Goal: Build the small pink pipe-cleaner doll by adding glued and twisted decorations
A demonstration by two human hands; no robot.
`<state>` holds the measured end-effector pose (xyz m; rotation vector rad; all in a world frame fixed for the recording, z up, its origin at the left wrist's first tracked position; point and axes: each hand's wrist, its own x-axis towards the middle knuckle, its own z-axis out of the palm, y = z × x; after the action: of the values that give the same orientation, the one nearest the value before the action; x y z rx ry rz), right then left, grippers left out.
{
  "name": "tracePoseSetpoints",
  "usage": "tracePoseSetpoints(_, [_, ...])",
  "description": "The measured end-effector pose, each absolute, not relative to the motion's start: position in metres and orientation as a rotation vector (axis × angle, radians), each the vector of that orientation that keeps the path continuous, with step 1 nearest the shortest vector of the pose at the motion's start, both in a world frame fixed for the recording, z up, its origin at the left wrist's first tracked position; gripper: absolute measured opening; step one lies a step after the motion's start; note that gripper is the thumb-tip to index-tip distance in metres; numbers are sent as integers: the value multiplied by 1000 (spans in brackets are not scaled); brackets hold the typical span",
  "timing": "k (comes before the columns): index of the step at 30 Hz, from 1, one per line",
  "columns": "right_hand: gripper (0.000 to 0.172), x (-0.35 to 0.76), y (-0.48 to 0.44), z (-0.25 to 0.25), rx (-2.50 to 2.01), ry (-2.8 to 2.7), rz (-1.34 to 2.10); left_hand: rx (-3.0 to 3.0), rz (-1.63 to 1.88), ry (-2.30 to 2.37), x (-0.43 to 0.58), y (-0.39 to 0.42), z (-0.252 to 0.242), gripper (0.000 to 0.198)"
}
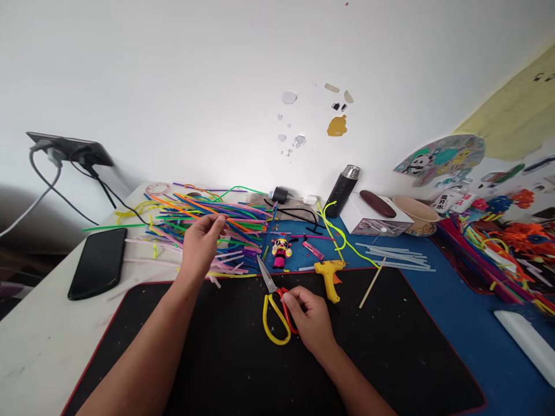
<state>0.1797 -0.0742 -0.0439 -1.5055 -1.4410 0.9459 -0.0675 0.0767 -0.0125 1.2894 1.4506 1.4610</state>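
Observation:
My left hand [203, 240] is over the heap of coloured pipe cleaners [247, 216], its thumb and fingers pinched together; what they hold, if anything, I cannot make out. On the black mat [229, 358], scissors [269, 286] with one yellow and one red handle point away from me. The fingers of my right hand [306, 312] are closed on the red handle. Beyond the scissors lies a small pink, black and yellow figure [281, 251]. A yellow glue gun [330, 278] rests at the mat's far edge, right of my right hand.
A black phone [99, 263] lies at the left. Glue sticks [401, 255] and a wooden stick [372, 283] are right of the glue gun. A black flask [342, 190], white box [368, 216] and bowl [418, 214] stand behind. More pipe cleaners [472, 260] lie far right.

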Motion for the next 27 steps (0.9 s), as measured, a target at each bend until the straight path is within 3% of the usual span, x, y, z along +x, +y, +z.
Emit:
tracePoseSetpoints(9, [38, 191, -67, -32, -1506, -1342, 938, 1336, 1357, 1352, -50, 67, -6, 23])
tracePoseSetpoints(19, [37, 232, -44, -6, -1605, -1357, 780, 767, 1708, 1130, -74, 80, -5, 25])
tracePoseSetpoints(27, [31, 254, -18, 3, -1708, -1617, 575, 696, 1685, 1133, -73, 81, -5, 21])
